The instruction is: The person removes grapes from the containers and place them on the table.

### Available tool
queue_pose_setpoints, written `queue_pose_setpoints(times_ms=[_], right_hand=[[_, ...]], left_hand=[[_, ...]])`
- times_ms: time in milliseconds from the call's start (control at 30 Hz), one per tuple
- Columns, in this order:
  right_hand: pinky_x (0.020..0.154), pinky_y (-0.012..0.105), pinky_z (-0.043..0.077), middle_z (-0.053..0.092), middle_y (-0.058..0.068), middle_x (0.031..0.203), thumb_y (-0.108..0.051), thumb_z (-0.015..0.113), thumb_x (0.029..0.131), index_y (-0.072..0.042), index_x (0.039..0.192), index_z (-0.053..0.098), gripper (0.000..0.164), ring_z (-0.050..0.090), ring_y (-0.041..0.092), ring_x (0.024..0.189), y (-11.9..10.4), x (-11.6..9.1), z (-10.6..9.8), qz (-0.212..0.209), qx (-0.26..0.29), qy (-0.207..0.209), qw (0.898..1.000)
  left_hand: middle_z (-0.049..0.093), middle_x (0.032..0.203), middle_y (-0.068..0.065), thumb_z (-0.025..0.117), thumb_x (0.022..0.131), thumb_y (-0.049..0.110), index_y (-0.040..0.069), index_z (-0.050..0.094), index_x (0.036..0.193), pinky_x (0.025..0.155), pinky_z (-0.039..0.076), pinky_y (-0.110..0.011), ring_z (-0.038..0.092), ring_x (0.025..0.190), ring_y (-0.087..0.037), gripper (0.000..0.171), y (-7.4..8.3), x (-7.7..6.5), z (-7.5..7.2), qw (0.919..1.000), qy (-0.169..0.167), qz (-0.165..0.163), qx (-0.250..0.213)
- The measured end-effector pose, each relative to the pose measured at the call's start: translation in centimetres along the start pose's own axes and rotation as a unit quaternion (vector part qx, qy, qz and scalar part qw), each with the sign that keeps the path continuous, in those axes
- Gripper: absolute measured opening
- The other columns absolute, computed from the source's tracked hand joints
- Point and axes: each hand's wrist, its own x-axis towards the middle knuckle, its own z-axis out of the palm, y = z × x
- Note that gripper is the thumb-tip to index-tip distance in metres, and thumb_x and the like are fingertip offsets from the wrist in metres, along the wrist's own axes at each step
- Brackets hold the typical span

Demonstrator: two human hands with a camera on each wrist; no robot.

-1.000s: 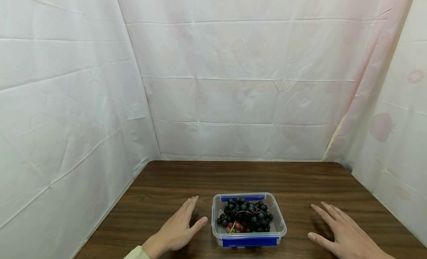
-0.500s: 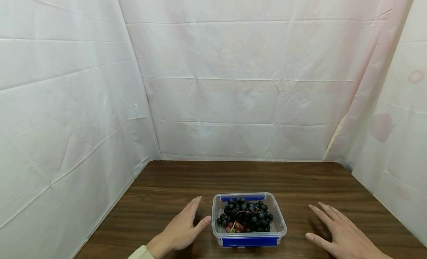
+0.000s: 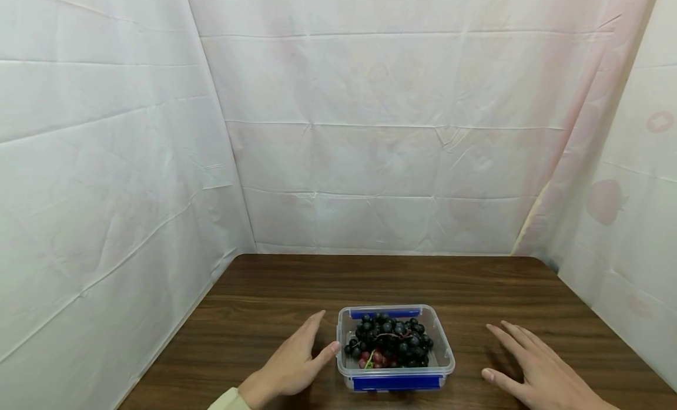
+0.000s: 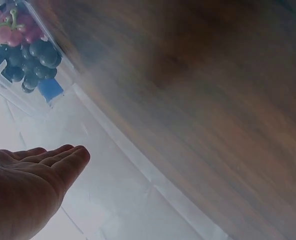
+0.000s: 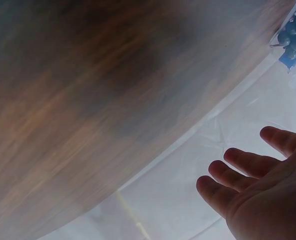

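A clear plastic container [image 3: 446,357] with blue clips stands lidless near the front of the table. Dark grapes [image 3: 399,336] fill much of it, with a few reddish ones [image 3: 377,358] on a green stem at the near side. My left hand [image 3: 293,360] is just left of the box, fingers extended, its thumb tip right at the box's left rim. To the right, apart from the box, my right hand [image 3: 539,366] hovers with fingers spread and holds nothing. Both wrist views show straight fingers, and the grapes [image 4: 30,60] appear at the left wrist view's upper corner.
The dark wood-grain table [image 3: 381,281] has rounded far corners. White sheeting [image 3: 381,163] hangs behind it and along both sides, close to the table's edges.
My left hand has moved rightward, bringing its thumb up to the box's rim. My right hand has drifted slightly left, towards the box. The box and grapes stay in place.
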Motion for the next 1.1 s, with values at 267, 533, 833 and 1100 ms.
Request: queue_pose_setpoints(times_ms=[267, 533, 833, 1100], right_hand=[[0.085, 0.069, 0.047, 0.049, 0.022, 0.149, -0.052, 0.073, 0.091, -0.017, 0.151, 0.050, 0.073, 0.049, 0.048, 0.131, -0.3, 0.0, 0.0, 0.000, 0.007, 0.002, 1.000], [0.083, 0.068, 0.049, 0.048, 0.022, 0.150, -0.052, 0.073, 0.092, -0.016, 0.152, 0.050, 0.074, 0.049, 0.047, 0.131, -0.5, 0.1, -0.1, 0.003, 0.011, -0.002, 1.000], [0.082, 0.067, 0.051, 0.048, 0.023, 0.150, -0.053, 0.071, 0.093, -0.016, 0.152, 0.049, 0.073, 0.051, 0.048, 0.129, -0.7, 0.1, -0.1, 0.003, 0.017, -0.009, 1.000], [0.080, 0.066, 0.052, 0.048, 0.022, 0.149, -0.054, 0.070, 0.093, -0.016, 0.152, 0.049, 0.073, 0.052, 0.047, 0.129, -0.9, 0.2, 0.1, 0.004, 0.023, -0.006, 1.000]], left_hand=[[0.031, 0.164, -0.018, 0.036, 0.104, 0.066, 0.004, 0.024, 0.162, 0.114, 0.035, -0.062, 0.037, 0.147, -0.038, 0.086, 0.3, 0.2, 0.3, 0.9999, 0.011, 0.010, 0.006], [0.034, 0.162, -0.022, 0.036, 0.106, 0.062, 0.000, 0.027, 0.160, 0.115, 0.035, -0.059, 0.038, 0.146, -0.037, 0.082, 0.7, 0.4, 0.8, 0.9992, 0.024, 0.027, 0.014], [0.032, 0.163, -0.022, 0.030, 0.106, 0.063, 0.000, 0.024, 0.161, 0.116, 0.033, -0.059, 0.035, 0.148, -0.037, 0.084, 1.2, 0.5, 1.0, 0.9996, 0.010, 0.025, 0.001], [0.027, 0.165, -0.021, 0.028, 0.106, 0.063, 0.000, 0.020, 0.162, 0.117, 0.032, -0.059, 0.033, 0.149, -0.036, 0.085, 1.8, 0.7, 1.2, 0.9995, -0.014, 0.024, -0.013]])
